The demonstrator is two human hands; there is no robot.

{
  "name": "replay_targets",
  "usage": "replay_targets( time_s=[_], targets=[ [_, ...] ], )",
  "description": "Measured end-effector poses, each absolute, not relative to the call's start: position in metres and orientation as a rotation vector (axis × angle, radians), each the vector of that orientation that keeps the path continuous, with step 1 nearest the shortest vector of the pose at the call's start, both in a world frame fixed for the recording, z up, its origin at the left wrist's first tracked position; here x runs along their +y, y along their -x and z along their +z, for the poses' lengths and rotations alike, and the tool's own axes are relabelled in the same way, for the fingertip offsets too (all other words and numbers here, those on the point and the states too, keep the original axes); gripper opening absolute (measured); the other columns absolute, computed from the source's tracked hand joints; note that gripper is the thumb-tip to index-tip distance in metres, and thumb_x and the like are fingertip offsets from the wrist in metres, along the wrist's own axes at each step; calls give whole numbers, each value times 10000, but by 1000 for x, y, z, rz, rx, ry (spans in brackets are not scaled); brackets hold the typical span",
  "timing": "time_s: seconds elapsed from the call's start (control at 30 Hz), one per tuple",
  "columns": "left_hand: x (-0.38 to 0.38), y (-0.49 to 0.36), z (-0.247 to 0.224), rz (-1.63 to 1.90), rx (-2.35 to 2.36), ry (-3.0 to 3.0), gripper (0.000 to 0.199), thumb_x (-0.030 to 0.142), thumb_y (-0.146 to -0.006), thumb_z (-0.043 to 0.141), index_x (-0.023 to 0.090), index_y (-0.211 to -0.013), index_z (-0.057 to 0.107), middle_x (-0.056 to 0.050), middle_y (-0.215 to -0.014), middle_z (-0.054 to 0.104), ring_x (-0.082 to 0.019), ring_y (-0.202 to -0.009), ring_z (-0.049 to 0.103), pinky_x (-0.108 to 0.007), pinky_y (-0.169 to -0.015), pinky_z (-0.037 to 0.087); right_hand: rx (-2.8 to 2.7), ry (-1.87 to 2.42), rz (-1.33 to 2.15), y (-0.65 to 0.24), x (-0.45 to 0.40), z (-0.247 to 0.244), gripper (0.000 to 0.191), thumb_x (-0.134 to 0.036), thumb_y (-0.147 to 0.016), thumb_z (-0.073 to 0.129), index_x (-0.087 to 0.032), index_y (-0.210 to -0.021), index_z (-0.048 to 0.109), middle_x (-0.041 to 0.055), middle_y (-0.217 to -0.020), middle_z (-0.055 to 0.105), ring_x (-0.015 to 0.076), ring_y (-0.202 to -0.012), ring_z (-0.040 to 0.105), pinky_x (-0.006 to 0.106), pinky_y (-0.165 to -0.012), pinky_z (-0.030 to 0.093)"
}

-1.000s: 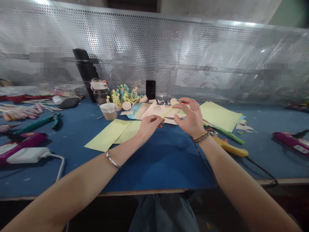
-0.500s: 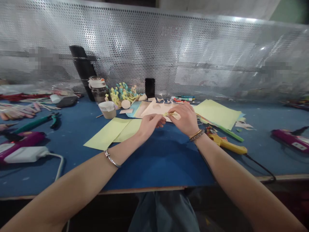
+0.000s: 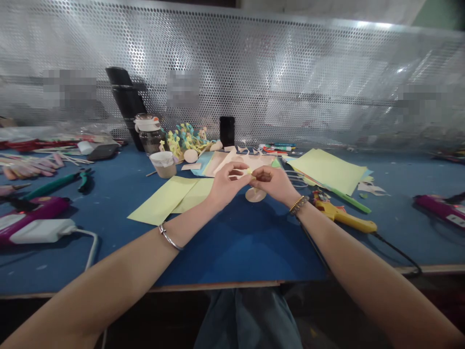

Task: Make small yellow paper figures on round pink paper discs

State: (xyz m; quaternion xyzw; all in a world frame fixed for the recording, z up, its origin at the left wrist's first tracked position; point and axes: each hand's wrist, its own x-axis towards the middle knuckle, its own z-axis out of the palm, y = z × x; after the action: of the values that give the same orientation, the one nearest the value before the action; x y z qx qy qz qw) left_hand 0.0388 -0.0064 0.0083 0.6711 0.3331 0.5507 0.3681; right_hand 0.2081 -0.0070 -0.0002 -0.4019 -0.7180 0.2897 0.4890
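Note:
My left hand point(image 3: 228, 183) is closed, thumb and fingers pinched around a small pale-yellow piece point(image 3: 249, 171), too small to name exactly. My right hand point(image 3: 271, 182) meets it there, its curled fingertips closed on the same piece. Just under the right fingers shows a pale round disc point(image 3: 255, 195); whether it joins the yellow piece is hidden. Behind the hands lie cream paper sheets point(image 3: 221, 160), one of them with cut-out shapes. Two yellow-green paper sheets point(image 3: 162, 199) rest on the blue table beside my left wrist.
A yellow glue gun point(image 3: 348, 219) and a green pen-like tool point(image 3: 352, 201) lie right, near stacked yellow paper point(image 3: 329, 169). Left are a cup point(image 3: 164, 166), a bottle point(image 3: 148, 133), small paper flowers point(image 3: 185, 138), green pliers point(image 3: 54, 185) and a power strip point(image 3: 47, 211). A phone point(image 3: 227, 131) stands behind.
Both hands have come slightly lower and nearer, away from the cream sheets. The right hand has turned, its fingers now curled toward the left hand. The pale disc beneath has come into view.

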Motion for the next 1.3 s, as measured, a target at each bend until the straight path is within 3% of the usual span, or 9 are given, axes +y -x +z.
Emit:
replay_targets(
  time_s=[0.43,0.73,1.1,1.3],
  targets=[
    [-4,-39,5,1416,828,-1749,174,267,-685,685,170,-812,617,-27,-898,637,-134,-793,611,-284,-738,511,-1790,965,806,-206,-11,0,256,-323,-665,743,-171,-828,619,49,-853,673,180,-774,663,329,-713,544],
    [-2,-39,3,1304,885,-1764,203,210,-677,677,169,-871,637,-50,-993,667,-151,-833,629,-316,-794,508,-1792,985,770,-208,-11,3,252,-347,-664,736,-173,-789,604,47,-828,663,187,-799,660,360,-765,551],
    [3,-37,1,1356,853,-1750,292,100,-711,524,180,-938,690,-50,-1010,702,-158,-891,644,-338,-857,509,-1799,991,735,-210,-12,6,225,-318,-664,736,-182,-764,586,28,-792,648,171,-721,659,342,-712,543],
    [2,-37,1,1368,867,-1718,223,158,-735,601,178,-933,703,-52,-984,718,-164,-887,648,-331,-849,513,-1807,992,738,-212,-13,7,228,-309,-666,739,-175,-787,600,33,-801,649,170,-724,655,337,-708,536]
  ],
)
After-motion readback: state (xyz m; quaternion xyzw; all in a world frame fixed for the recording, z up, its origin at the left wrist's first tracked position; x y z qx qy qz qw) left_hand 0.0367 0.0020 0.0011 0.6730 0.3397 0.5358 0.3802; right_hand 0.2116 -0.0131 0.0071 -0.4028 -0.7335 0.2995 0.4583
